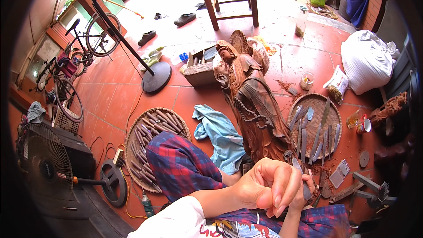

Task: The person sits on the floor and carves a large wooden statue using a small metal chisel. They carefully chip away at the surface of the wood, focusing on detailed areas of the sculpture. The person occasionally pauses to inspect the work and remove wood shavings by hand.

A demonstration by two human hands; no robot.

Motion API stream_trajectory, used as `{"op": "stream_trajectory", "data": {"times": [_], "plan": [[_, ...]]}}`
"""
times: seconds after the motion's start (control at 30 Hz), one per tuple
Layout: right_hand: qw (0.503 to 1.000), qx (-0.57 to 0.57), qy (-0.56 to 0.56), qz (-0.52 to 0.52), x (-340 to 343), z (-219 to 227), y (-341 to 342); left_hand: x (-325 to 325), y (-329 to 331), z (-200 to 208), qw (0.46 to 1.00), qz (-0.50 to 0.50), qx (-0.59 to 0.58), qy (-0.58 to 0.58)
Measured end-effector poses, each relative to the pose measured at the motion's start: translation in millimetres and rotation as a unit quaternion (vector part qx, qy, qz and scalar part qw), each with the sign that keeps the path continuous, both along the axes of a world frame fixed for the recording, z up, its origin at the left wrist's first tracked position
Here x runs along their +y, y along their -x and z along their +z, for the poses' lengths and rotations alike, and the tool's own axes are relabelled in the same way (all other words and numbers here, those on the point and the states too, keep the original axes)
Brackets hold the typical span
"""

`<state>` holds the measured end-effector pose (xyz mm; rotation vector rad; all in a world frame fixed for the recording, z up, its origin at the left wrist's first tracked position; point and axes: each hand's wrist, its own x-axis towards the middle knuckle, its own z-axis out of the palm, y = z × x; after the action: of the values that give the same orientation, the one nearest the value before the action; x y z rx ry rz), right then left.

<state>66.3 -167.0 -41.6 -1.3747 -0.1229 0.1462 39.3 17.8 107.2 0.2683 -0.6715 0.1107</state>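
Observation:
A carved dark wooden statue [251,79] of a robed figure with a string of beads leans back on the floor before me, its base by my hands. My left hand [269,185] is raised in front of the base, thumb and fingers curled together; whatever they pinch, if anything, cannot be made out. Partly behind it, my right hand [299,199] is closed around a grey flat-bladed tool [306,190] close to the statue's foot. A light blue cloth [220,134] lies beside the statue, near my knee in plaid trousers.
On the left, a round basket [128,150] holds many carving tools; a flat basket [338,121] at right holds files and blades. A fan [48,167], a bicycle [66,99], a round-based stand [157,79], a stool [231,17] and a white sack [368,61] surround the spot.

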Motion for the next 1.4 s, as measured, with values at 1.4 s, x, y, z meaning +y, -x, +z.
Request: {"op": "stream_trajectory", "data": {"times": [1.4], "plan": [[0.997, 0.046, -0.011, 0.062, -18, -33, -3, -26, -20, 80, 0.564, 0.656, -0.244, -0.439]]}}
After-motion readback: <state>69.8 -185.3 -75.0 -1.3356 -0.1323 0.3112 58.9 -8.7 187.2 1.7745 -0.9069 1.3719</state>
